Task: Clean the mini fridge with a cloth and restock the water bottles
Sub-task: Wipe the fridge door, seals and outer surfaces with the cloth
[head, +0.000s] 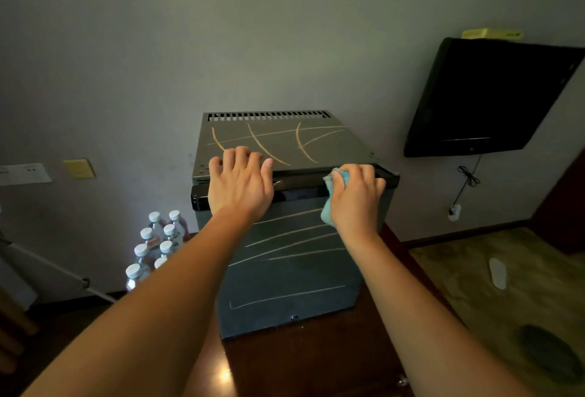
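A dark mini fridge (294, 273) stands against the wall, its door shut. Pale chalk-like streaks cross its top and door front. My left hand (240, 183) lies flat over the top front edge, fingers spread, holding nothing. My right hand (356, 195) presses a light blue cloth (329, 206) against the upper right of the door, just under the glossy black trim. Several water bottles (156, 244) with white caps stand on the floor left of the fridge, partly hidden by my left forearm.
A black television (487, 96) hangs on the wall at the right, its cable running down to a socket (454, 211). The fridge sits on a dark wooden surface (316, 365). Patterned carpet (506, 295) with a white slipper lies to the right. A pale pole (47, 265) leans at left.
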A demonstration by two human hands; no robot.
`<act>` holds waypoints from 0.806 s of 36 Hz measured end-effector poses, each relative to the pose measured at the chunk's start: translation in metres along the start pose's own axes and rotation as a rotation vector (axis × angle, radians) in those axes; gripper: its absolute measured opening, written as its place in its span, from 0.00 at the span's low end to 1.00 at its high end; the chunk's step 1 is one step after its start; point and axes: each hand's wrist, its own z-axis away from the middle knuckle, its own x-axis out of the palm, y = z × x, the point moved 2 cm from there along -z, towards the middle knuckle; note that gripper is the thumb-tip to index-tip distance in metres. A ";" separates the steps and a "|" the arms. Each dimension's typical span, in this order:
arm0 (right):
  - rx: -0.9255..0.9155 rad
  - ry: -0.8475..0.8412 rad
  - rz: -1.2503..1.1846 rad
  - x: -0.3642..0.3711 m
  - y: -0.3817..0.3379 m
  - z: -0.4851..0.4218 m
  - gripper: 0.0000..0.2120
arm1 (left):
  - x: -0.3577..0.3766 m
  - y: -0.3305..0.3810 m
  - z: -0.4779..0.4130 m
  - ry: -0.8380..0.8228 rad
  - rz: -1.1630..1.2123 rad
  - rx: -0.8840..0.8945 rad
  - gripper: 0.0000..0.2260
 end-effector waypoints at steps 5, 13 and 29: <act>-0.181 -0.007 -0.016 0.014 -0.029 0.019 0.10 | 0.001 0.002 0.002 -0.007 -0.027 -0.006 0.24; -0.394 -0.044 -0.072 0.019 -0.043 0.026 0.08 | 0.003 0.002 0.002 0.072 -0.048 -0.007 0.22; -0.343 -0.313 -0.169 0.003 -0.033 0.023 0.11 | -0.004 -0.011 0.038 0.205 0.021 0.084 0.18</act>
